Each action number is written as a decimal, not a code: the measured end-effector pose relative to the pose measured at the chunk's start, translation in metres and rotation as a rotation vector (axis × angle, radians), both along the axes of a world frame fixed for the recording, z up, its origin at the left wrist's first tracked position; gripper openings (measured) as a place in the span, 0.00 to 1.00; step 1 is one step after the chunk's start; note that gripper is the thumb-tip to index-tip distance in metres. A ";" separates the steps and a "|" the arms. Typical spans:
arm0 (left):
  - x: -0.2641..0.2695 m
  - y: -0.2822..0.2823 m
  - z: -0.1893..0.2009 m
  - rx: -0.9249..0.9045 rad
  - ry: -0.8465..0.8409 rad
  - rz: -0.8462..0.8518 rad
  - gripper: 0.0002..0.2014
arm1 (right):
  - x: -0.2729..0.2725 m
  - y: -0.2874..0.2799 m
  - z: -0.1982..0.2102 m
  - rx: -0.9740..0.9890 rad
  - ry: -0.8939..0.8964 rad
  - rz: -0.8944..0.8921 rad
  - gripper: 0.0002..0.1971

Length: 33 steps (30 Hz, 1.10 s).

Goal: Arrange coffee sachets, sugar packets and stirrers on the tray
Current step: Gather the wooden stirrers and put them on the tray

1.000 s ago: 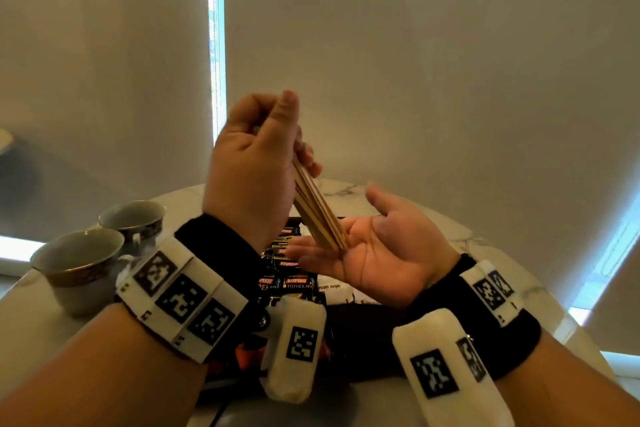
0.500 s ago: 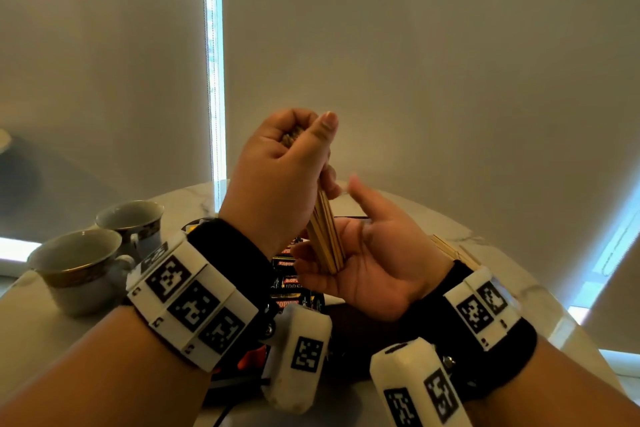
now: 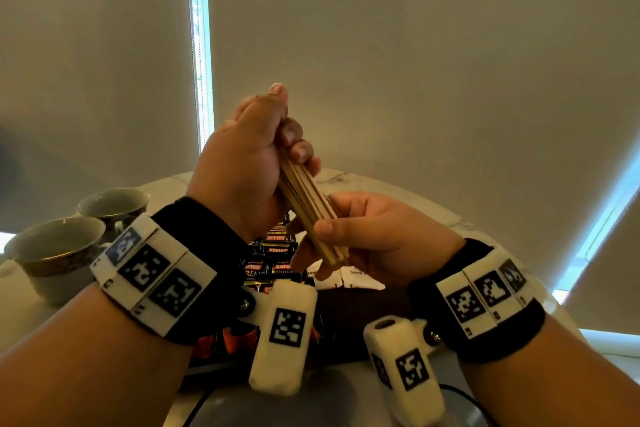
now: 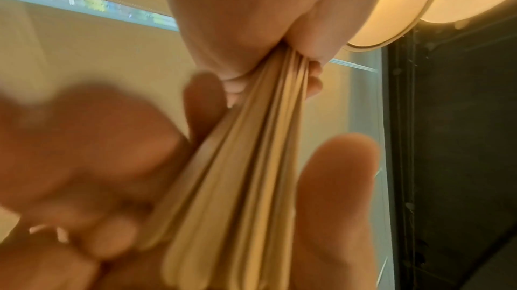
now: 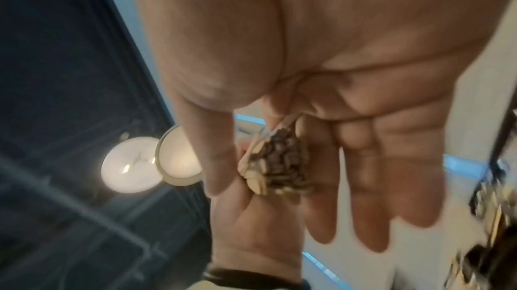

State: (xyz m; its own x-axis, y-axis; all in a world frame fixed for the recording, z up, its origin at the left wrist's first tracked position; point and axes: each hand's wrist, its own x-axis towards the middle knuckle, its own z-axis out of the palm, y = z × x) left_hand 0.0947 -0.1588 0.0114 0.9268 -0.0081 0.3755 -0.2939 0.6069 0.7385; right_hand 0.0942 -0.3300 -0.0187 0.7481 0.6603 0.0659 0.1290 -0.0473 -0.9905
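Stirrers (image 3: 306,204) gripped at top by left hand (image 3: 242,166), pinched near bottom by right hand (image 3: 377,236); ends best squared before bundle is lowered onto tray.

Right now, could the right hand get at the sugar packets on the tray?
Probably not yet. The right hand hangs just above the sugar packets with nothing between them, but its thumb and fingers are closed on the stirrers, shared with the left hand. It must let go first.
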 end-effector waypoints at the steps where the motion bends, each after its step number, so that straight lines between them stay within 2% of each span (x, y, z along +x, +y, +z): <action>1: 0.000 0.001 0.000 -0.021 0.011 -0.012 0.11 | -0.001 -0.004 0.004 -0.092 -0.093 -0.029 0.24; 3: 0.000 0.000 -0.001 -0.066 0.043 -0.038 0.12 | -0.002 -0.012 0.010 -0.117 -0.171 -0.058 0.26; 6: -0.001 -0.008 -0.005 -0.103 0.084 -0.057 0.13 | -0.002 -0.006 0.008 0.186 0.054 0.033 0.35; 8: 0.000 -0.014 -0.010 -0.042 0.102 -0.025 0.13 | -0.005 0.006 0.000 0.280 0.171 0.084 0.35; 11: 0.002 -0.014 -0.016 0.117 0.085 0.060 0.14 | -0.012 0.015 -0.003 0.254 0.133 -0.033 0.25; 14: 0.001 -0.012 -0.021 0.300 0.082 0.118 0.17 | -0.012 0.005 0.000 0.152 0.117 -0.101 0.26; 16: 0.001 -0.010 -0.025 0.464 0.107 0.091 0.24 | -0.009 -0.008 0.003 0.061 0.116 -0.133 0.27; 18: 0.002 -0.007 -0.027 0.519 0.153 0.034 0.37 | 0.000 -0.025 0.010 0.003 0.118 -0.213 0.28; 20: 0.005 -0.004 -0.028 0.470 0.204 0.042 0.45 | 0.017 -0.042 0.016 -0.121 0.116 -0.351 0.26; 21: 0.007 -0.003 -0.027 0.437 0.230 0.061 0.45 | 0.028 -0.049 0.017 -0.223 0.120 -0.437 0.24; 25: 0.009 0.000 -0.026 0.306 0.321 0.115 0.34 | 0.074 -0.068 0.002 -0.831 0.121 -0.735 0.12; 27: 0.011 0.002 -0.027 0.286 0.352 0.133 0.32 | 0.089 -0.070 -0.011 -1.121 0.042 -0.739 0.08; 29: 0.012 0.003 -0.028 0.276 0.358 0.137 0.30 | 0.098 -0.065 -0.019 -1.308 -0.034 -0.715 0.09; 33: 0.014 0.004 -0.030 0.266 0.363 0.147 0.29 | 0.108 -0.049 -0.021 -1.375 -0.048 -0.720 0.09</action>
State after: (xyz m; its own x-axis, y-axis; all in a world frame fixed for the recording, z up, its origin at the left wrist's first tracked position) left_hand 0.1087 -0.1552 -0.0190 0.9963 0.0809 0.0301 -0.0569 0.3535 0.9337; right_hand 0.2027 -0.3791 -0.0401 0.9379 -0.2548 -0.2356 -0.2902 -0.9481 -0.1301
